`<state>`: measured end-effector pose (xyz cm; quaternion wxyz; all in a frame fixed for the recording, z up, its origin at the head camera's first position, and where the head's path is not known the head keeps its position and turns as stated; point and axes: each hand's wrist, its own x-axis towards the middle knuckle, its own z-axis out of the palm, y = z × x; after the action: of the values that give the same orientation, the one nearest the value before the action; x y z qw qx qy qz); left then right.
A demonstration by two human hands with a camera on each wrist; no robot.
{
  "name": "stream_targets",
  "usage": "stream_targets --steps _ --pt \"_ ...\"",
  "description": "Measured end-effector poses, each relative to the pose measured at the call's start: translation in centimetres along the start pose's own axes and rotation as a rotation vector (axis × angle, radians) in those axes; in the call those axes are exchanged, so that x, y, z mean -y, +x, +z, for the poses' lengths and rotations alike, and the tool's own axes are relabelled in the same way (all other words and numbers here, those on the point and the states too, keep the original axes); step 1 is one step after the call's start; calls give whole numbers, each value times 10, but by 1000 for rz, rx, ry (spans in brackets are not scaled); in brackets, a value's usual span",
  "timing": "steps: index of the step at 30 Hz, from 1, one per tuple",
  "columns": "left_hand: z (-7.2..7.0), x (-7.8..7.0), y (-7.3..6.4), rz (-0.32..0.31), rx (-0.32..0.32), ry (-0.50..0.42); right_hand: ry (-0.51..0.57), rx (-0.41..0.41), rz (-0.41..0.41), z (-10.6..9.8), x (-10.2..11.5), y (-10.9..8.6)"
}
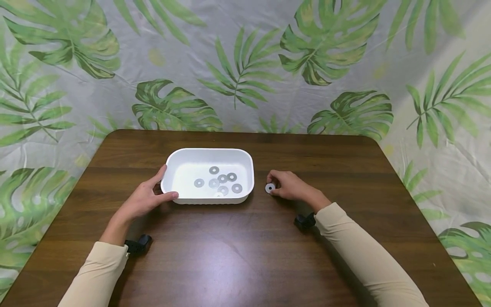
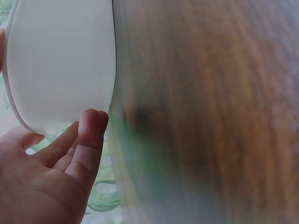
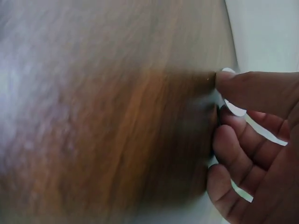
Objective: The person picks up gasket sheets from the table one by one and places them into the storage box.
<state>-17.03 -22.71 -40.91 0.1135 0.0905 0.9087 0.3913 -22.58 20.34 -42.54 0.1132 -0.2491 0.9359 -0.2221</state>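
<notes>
A white plastic basin (image 1: 207,201) with rounded corners stands on the table, several flat metal washers (image 1: 236,188) lying inside it, some overlapping. My left hand (image 1: 143,198) holds the basin's left end, thumb at the front rim and fingers along the side. The left wrist view shows that hand (image 2: 60,172) with its fingertips against the basin's outer wall (image 2: 63,60). Just right of the basin, my right hand (image 1: 293,186) pinches one washer (image 1: 267,187) between thumb and fingers, low over the table. From the right wrist, the thumb covers much of this washer (image 3: 236,108).
The dark wood table (image 1: 230,251) has rounded far corners. Behind it hangs a pale cloth (image 1: 253,55) printed with green leaves. Each wrist wears a black strap with a small device, the left one (image 1: 139,244) and the right one (image 1: 304,221) close to the tabletop.
</notes>
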Motion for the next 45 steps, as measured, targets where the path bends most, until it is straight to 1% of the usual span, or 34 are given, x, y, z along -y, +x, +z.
stream_targets --steps 3,8,12,20,27,32,38,41,45 --pt "1 0 0 2 1 -6 39 20 -8 -1 -3 -1" --pt "0 1 1 4 -7 -16 74 55 -34 -4 -7 -1" --pt "-1 1 0 -5 -4 -7 60 61 -54 -4 -7 -1" --pt "0 2 0 1 0 -20 27 58 -59 -3 -8 -1" --pt "1 4 1 24 1 -81 8 47 -67 -5 -9 1" --pt "1 4 1 28 -4 -77 51 43 -46 -10 -11 6" --pt "1 4 1 28 -5 -86 109 29 3 -18 -12 17" --pt "1 3 0 28 -6 -85 142 7 10 -23 -9 25" --pt "1 1 0 25 -7 -76 210 -23 24 -32 0 35"
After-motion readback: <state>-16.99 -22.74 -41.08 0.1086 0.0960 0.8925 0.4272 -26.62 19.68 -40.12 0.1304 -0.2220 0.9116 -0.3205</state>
